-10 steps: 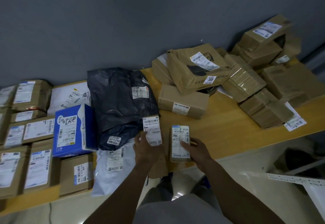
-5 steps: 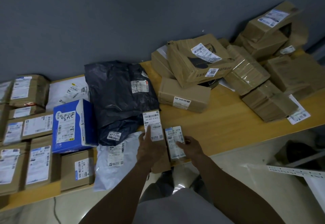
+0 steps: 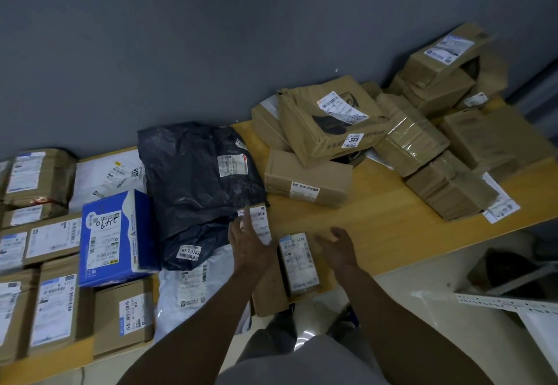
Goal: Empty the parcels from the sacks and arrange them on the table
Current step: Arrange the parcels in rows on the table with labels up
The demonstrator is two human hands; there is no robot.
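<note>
Two boxes and one black bag point(image 3: 196, 185) are sitting on the surface point(image 3: 377, 221).
Left hand point(image 3: 250, 245) is lying flat on the long box point(image 3: 262, 218); right hand point(image 3: 339, 247) is hovering open beside the short box point(image 3: 299, 263).

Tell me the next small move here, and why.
Probably reach the right hand for the nearest brown box: that hand and the left hand are open, the small parcel already lies flat on the table, and the boxes on the right lie jumbled.
</note>
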